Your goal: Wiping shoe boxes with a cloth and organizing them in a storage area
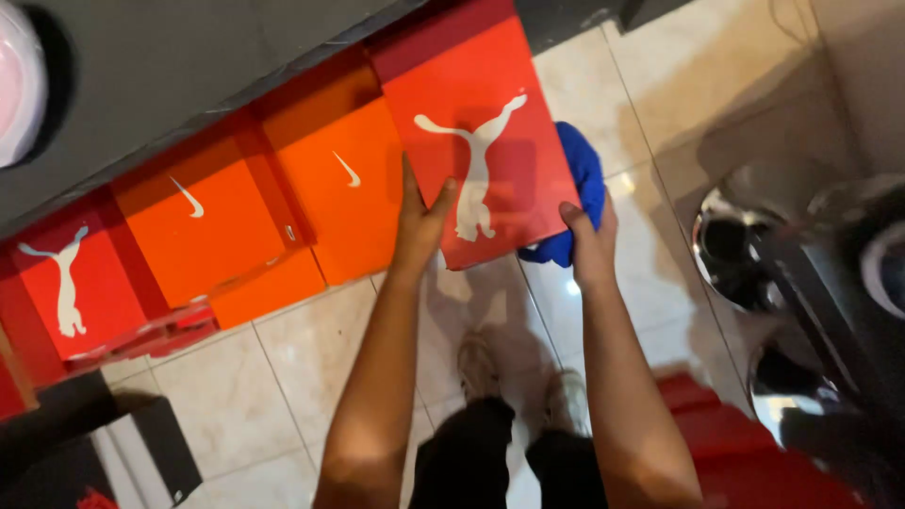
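My left hand grips the near left edge of a red shoe box with a white leaping-cat figure on its lid. My right hand grips the box's near right corner and also holds a crumpled blue cloth against its side. The box is tilted, its far end reaching under the dark shelf edge, beside a row of boxes. My arms reach forward from the bottom of the view, and my shoes stand on the tiles below.
Two orange shoe boxes and another red box stand under a dark counter. A shiny metal bin is at right. A red object lies bottom right, dark boxes bottom left. Cream floor tiles.
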